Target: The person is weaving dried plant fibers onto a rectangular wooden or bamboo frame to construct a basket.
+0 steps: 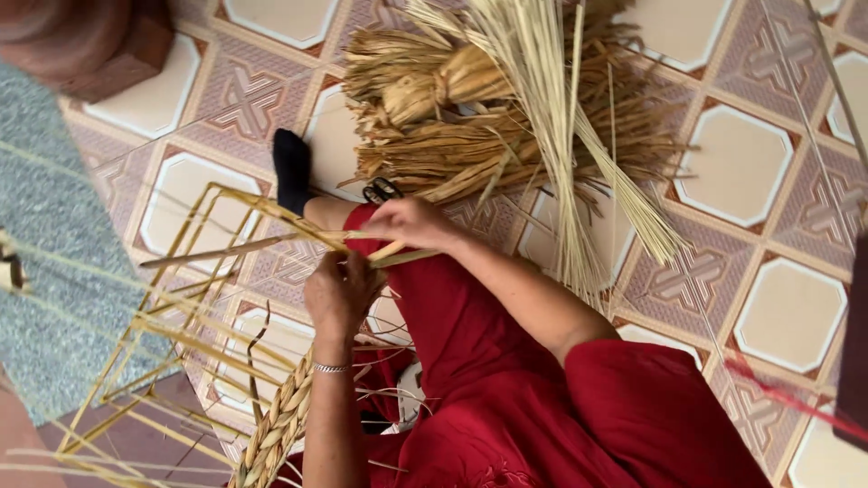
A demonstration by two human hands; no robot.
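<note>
My left hand [339,294], with a silver bracelet on its wrist, is closed around the working end of a braided straw band [280,425] that runs down to the bottom edge. My right hand [411,224] pinches a flat straw strand [271,242] just above the left hand. Long loose strands [172,334] fan out to the left from the point where both hands meet. The work sits over my red-clothed lap [470,361].
Bundles of dried straw [452,117] lie on the patterned tiled floor [741,163] beyond my hands. Black scissor handles [382,190] lie at their near edge. My black-socked foot [291,167] points away. A grey mat [45,226] lies left, brown wooden furniture [99,41] at top left.
</note>
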